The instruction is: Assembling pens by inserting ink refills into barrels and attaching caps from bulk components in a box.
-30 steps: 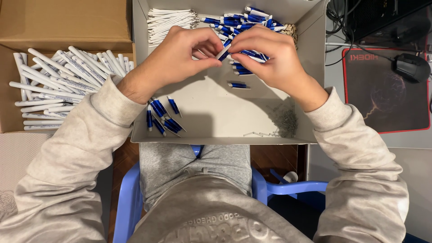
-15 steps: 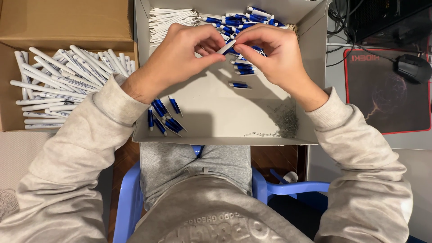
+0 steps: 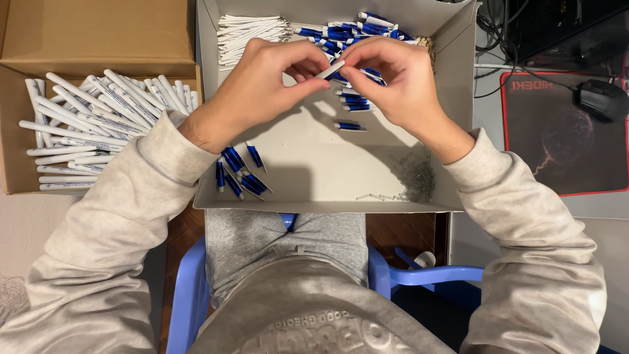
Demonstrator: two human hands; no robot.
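1. Hands meet over the grey cardboard tray [image 3: 452, 98] on my lap: my left hand [image 3: 262, 82] and right hand [image 3: 393, 82] pinch the two ends of one white pen barrel [image 3: 329, 69], fingers closed tight on it.
2. That barrel sits tilted between my fingertips, above the tray's back half and just in front of a pile of blue-and-white pen parts [image 3: 350, 29].
3. White refill tubes [image 3: 252, 29] lie bundled in the tray's back left corner, beside the blue pile.
4. Loose blue caps [image 3: 239, 174] are clustered at the tray's front left, under my left wrist; a few more blue pieces [image 3: 350, 105] lie beneath my right hand.
5. Small metal springs [image 3: 416, 177] are heaped in the tray's front right corner.
6. Brown cardboard box [image 3: 16, 131] to my left holds a layer of assembled white pens [image 3: 92, 124].
7. Black computer mouse [image 3: 603, 98] rests on a dark red-edged mouse pad [image 3: 563, 137] on the desk [image 3: 609, 206] to my right.
8. Blue plastic chair [image 3: 190, 288] shows at my legs.
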